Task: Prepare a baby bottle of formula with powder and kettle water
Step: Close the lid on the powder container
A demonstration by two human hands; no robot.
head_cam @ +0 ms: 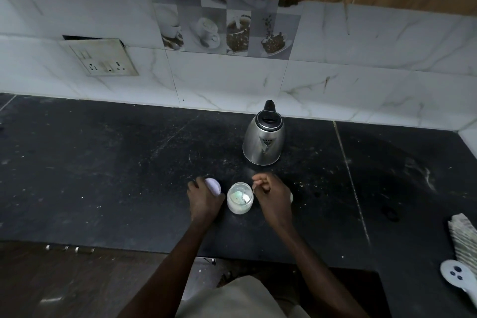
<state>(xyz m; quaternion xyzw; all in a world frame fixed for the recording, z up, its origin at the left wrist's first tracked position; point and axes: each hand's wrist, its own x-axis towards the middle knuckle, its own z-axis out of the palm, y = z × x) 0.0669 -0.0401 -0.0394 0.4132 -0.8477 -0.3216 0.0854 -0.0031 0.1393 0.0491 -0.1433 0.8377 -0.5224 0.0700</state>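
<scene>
The left hand (204,199) rests on the counter with its fingers curled round a pale lilac cap (213,186), which tilts against the fingertips on the hand's inner side. The right hand (271,195) is bunched, with thumb and forefinger drawn together just above the right rim of the clear container (240,199). A thin sliver shows at the fingertips, but it is too small to tell whether the hand is pinching anything.

The container stands upright and open between the two hands. It almost touches the left hand and sits just beside the right knuckles. White matter fills its lower part, with something pale green on top. From overhead I cannot tell whether it is the bottle or a jar. A small white object (291,197) peeks out behind the right hand, mostly hidden.

Beyond the hands, near the wall, stands the steel kettle (264,139), its spout facing the person and its black handle toward the tiles. All of this sits on a black stone counter (103,162) speckled with white flecks. At the far right edge lie a folded cloth (464,237) and a white device with blue buttons (455,272). A socket plate (99,59) is mounted on the marbled wall at left.
</scene>
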